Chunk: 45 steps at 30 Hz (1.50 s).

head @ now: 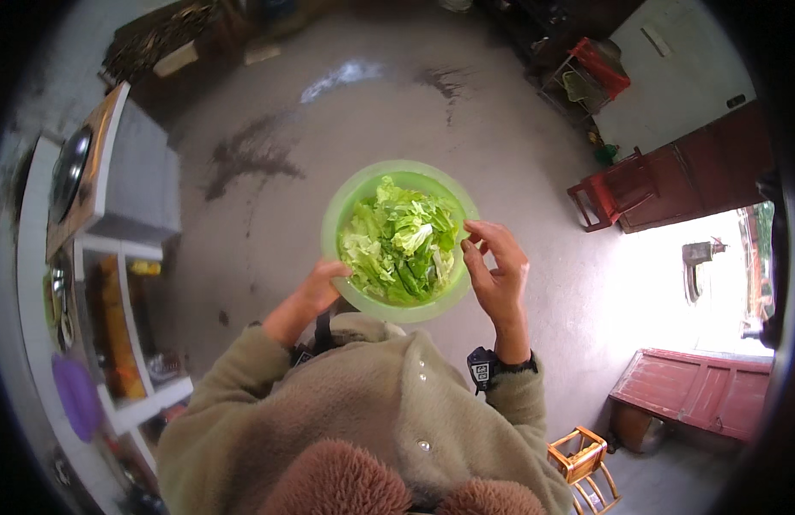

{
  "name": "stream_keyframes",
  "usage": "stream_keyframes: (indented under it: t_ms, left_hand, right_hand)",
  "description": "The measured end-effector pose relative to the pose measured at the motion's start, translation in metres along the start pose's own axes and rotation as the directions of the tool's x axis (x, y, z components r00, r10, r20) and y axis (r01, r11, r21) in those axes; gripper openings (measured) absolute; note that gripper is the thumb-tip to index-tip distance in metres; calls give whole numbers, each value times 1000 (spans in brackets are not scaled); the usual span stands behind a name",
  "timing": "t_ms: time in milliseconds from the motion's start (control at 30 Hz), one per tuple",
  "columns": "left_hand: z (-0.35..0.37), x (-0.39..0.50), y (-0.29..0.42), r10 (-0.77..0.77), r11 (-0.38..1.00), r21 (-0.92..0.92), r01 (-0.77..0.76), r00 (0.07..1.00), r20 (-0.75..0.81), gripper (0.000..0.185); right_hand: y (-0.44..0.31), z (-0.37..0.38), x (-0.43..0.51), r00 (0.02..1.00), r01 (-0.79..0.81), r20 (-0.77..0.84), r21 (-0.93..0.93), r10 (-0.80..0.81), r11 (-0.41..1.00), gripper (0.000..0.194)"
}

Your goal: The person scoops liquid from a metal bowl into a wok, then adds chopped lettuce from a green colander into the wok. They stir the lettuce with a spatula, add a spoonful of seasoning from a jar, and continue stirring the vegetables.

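A light green plastic basin [402, 313] is held in front of my body, above the floor. Loose green lettuce leaves [404, 241] fill much of it. My left hand [321, 283] grips the rim on the left side, thumb on top and the other fingers hidden beneath. At the right rim is my right hand [500, 257], its thumb and fingertips curled close together over the edge. Whether those fingertips pinch the rim or a bit of leaf cannot be made out.
To the left stands a counter [34, 257] with shelves and a purple basin [77, 398]. A red wooden chair [607, 193] and open red door panels [694, 389] flank a bright doorway. A wooden chair [578, 457] stands at lower right.
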<state>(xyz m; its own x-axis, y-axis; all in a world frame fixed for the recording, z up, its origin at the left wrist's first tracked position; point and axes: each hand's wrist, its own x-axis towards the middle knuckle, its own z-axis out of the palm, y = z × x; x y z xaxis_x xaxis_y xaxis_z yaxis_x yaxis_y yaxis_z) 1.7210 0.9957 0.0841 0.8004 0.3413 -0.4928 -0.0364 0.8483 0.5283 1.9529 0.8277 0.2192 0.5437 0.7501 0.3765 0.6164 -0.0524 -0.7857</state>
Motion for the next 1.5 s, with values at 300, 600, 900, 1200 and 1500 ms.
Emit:
stream_keyframes:
  t_ms: [300, 600, 900, 1200, 1500]
  left_hand:
    - [59, 255, 55, -29, 957, 289, 2, 996, 87, 28]
    - [-6, 292, 70, -304, 945, 185, 270, 934, 188, 42]
    - [32, 282, 107, -329, 803, 526, 280, 944, -1, 47]
    - [-16, 178, 187, -88, 811, 561, 170, 981, -171, 43]
    - [-2, 238, 153, -196, 757, 618, 211, 976, -93, 44]
  right_hand:
    - [269, -37, 64, 773, -633, -128, -86, 621, 769, 48]
    - [237, 39, 46, 493, -835, 137, 351, 859, 423, 45]
    - [279, 48, 47, 550, -784, -63, 305, 833, 541, 35]
    - [284, 43, 46, 609, -754, -159, 185, 777, 630, 36]
    - [278, 36, 38, 660, -704, -120, 247, 742, 666, 34]
